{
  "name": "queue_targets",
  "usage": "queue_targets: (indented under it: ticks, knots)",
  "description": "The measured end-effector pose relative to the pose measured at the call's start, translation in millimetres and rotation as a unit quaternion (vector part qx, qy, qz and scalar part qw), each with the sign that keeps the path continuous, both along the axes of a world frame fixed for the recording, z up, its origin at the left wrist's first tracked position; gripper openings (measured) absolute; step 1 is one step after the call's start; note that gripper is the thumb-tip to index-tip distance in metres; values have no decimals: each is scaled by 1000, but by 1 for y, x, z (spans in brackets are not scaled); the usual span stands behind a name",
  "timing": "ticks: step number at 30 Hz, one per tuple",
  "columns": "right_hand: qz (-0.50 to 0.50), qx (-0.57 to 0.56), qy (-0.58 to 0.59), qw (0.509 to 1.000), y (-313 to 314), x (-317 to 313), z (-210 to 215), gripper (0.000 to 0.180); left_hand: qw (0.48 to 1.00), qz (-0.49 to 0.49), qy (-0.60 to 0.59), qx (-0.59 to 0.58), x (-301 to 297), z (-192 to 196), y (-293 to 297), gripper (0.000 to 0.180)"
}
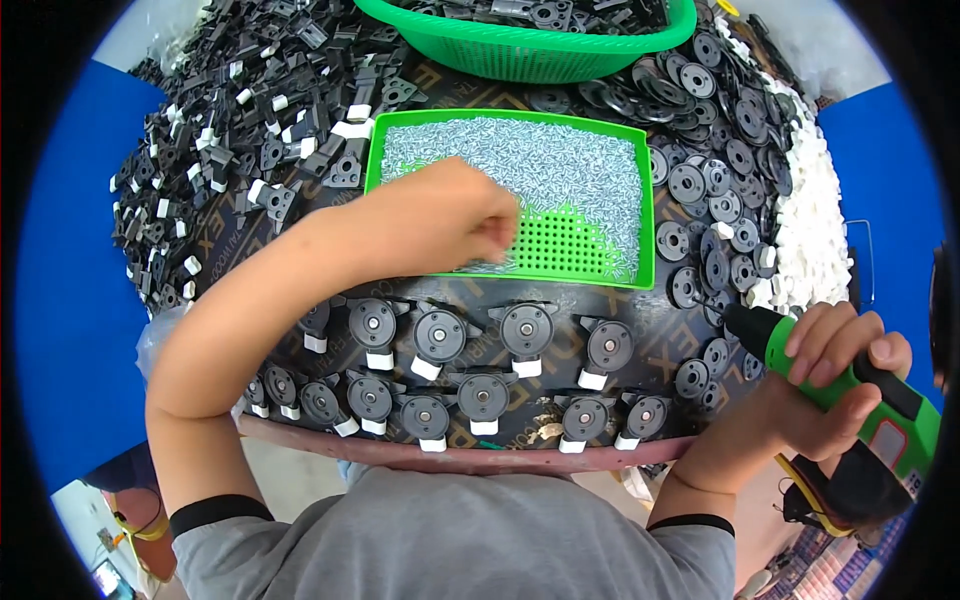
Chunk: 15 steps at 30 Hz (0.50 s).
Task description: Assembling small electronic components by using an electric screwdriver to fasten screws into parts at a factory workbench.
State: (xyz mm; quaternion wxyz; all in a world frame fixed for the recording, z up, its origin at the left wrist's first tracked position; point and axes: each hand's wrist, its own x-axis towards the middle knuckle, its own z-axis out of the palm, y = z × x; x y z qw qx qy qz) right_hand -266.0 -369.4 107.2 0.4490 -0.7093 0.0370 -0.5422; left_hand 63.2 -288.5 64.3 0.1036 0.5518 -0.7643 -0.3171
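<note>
Dark tabletop (pixel 655 322), left hand (pixel 478 212) over green tray (pixel 560 247) of silver screws (pixel 530 160)

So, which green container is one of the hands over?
The rectangular tray of small silver pieces, with the left hand over it; the deeper, curved basket beyond it holds black parts.

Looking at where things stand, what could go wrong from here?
Three risks, in my judgement:
1. The front row of black disc assemblies sits near the table's edge; a bump could tip one off.
2. The left hand is over loose screws, which might spill over the tray's low rim.
3. The right hand holds the power driver with its tip among loose discs, and could scatter them.
</note>
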Motion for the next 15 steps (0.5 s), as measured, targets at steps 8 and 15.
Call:
queue_targets:
  ticks: [8, 15]
  knots:
    - [-18, 17, -16, 1000, 0, -1, -2, 40, 990, 32, -73, 118, 19, 49, -16, 25]
    - [-13, 18, 8, 1000, 0, 4, -3, 38, 944, 31, -146, 294, -3, 32, -23, 50]
